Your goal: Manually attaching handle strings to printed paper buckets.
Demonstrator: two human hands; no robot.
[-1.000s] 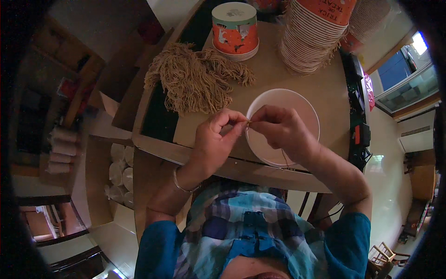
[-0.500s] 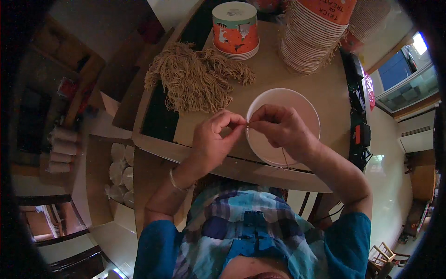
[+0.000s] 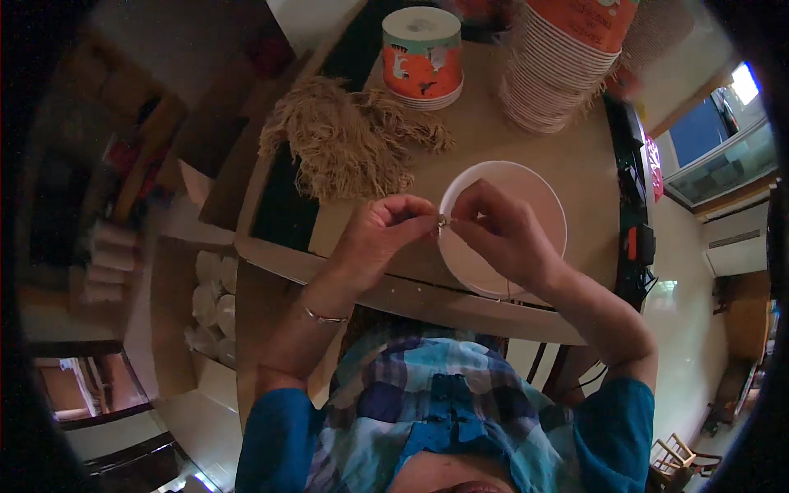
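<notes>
A paper bucket with a pale inside stands mouth up near the table's front edge. At its left rim my left hand and my right hand meet, fingertips almost touching. Both pinch a thin tan cord, which looks looped or knotted between them; fingers partly hide it. More thin cord shows below my right wrist at the bucket's near rim. Left of the bucket, beyond my left hand, lies a heap of tan cords.
Behind the cords, an orange and green paper bucket stands upside down. A tall stack of nested paper buckets rises at the back right. Cardboard covers the tabletop. An open carton with wrapped white rolls sits left of the table.
My fingertips have shifted slightly at the bucket's rim, and a small loop or knot of cord now shows between them. My left wrist has turned a little. The bucket stays in place.
</notes>
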